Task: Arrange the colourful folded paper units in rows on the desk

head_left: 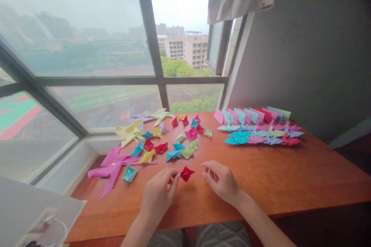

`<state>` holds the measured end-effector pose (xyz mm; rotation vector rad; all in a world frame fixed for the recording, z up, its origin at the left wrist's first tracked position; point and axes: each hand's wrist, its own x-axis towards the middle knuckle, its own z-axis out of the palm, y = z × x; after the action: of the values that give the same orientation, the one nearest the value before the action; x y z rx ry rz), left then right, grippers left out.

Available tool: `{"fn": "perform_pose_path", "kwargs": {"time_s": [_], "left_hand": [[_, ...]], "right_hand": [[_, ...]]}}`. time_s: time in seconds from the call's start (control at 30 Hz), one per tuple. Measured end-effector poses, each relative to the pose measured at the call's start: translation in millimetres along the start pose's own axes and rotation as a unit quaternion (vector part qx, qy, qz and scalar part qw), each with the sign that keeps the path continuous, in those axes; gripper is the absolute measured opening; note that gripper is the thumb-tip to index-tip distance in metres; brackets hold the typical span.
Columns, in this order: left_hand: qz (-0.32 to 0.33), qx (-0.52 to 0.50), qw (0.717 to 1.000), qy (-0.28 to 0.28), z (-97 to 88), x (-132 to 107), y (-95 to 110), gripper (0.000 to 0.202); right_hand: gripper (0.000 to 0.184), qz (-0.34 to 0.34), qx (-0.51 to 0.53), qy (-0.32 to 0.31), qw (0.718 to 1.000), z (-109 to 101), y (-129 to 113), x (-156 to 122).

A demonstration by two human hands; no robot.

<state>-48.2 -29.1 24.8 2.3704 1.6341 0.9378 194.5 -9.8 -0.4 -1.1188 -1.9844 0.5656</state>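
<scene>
A small red folded paper piece (187,173) is pinched at its left edge by the fingertips of my left hand (159,195), just above the wooden table (261,185). My right hand (220,179) hovers a little to the right of the piece, fingers curled and apart, holding nothing. Behind my hands lie several small folded pieces in red, blue, yellow, green and pink (174,142).
A large pink paper pinwheel (111,166) lies at the table's left, with yellow (129,133), purple and pale green ones behind it. Rows of folded paper shapes (257,129) sit at the back right near the grey wall. A window runs behind the table.
</scene>
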Motion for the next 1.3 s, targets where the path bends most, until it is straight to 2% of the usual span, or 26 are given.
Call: {"fn": "perform_pose_path", "kwargs": {"time_s": [0.1,0.17,0.3,0.37,0.43,0.5,0.6,0.73,0.83,0.97,1.3], "left_hand": [[0.022,-0.020,0.998,-0.051,7.1,3,12,0.017],[0.031,-0.030,0.996,-0.077,11.1,4,18,0.017],[0.033,-0.061,0.993,-0.100,18.7,7,23,0.016],[0.026,-0.087,0.991,-0.101,21.6,7,24,0.014],[0.014,-0.108,0.989,-0.102,23.3,7,23,0.017],[0.004,-0.120,0.987,-0.107,23.8,6,21,0.019],[0.001,-0.125,0.985,-0.118,23.5,3,19,0.017],[0.001,-0.125,0.984,-0.127,24.0,0,19,0.017],[0.002,-0.133,0.983,-0.130,24.7,0,19,0.017],[0.000,-0.137,0.982,-0.132,24.5,0,19,0.017],[0.004,-0.134,0.982,-0.135,22.7,2,21,0.018]], "right_hand": [[0.014,-0.056,-0.043,-0.022,0.997,-2,-8,-10],[0.013,-0.084,-0.076,-0.014,0.993,-4,-10,-16],[0.014,-0.092,-0.102,-0.007,0.991,-10,-10,-28],[0.016,-0.081,-0.113,-0.018,0.990,-14,-9,-33],[0.019,-0.049,-0.125,0.002,0.991,-19,-5,-37],[0.021,0.001,-0.135,0.064,0.989,-27,3,-40],[0.022,0.064,-0.169,0.168,0.969,-46,24,-42],[0.022,0.100,-0.254,0.233,0.933,-72,56,-44],[0.022,0.114,-0.287,0.250,0.918,-83,75,-45],[0.023,0.124,-0.292,0.252,0.914,-84,88,-45],[0.022,0.125,-0.300,0.236,0.916,-79,92,-48]]}}
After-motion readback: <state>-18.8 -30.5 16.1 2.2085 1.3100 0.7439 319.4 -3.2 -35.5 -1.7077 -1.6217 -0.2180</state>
